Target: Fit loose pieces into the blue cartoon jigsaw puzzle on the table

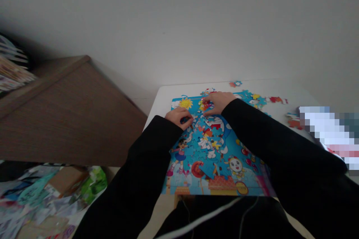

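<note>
A blue cartoon jigsaw puzzle [179, 181] lies on the white table, with printed figures along its lower part and a yellow sun [185, 103] at the upper left. Loose puzzle pieces [207, 143] are heaped over its middle. My left hand [178, 117] is at the puzzle's left side, thumb and index finger pinched together; whatever is between the tips is too small to make out. Over the upper middle, my right hand [220, 101] has its thumb and fingers apart, close around colourful pieces, with nothing visibly gripped.
More loose pieces [276, 100] lie on the white table [161, 95] beyond and right of the puzzle. A blurred-out object [327, 127] is at the right edge. A brown wooden cabinet [64, 115] stands left, above a cluttered pile [45, 198]. A white cable [202, 220] crosses my lap.
</note>
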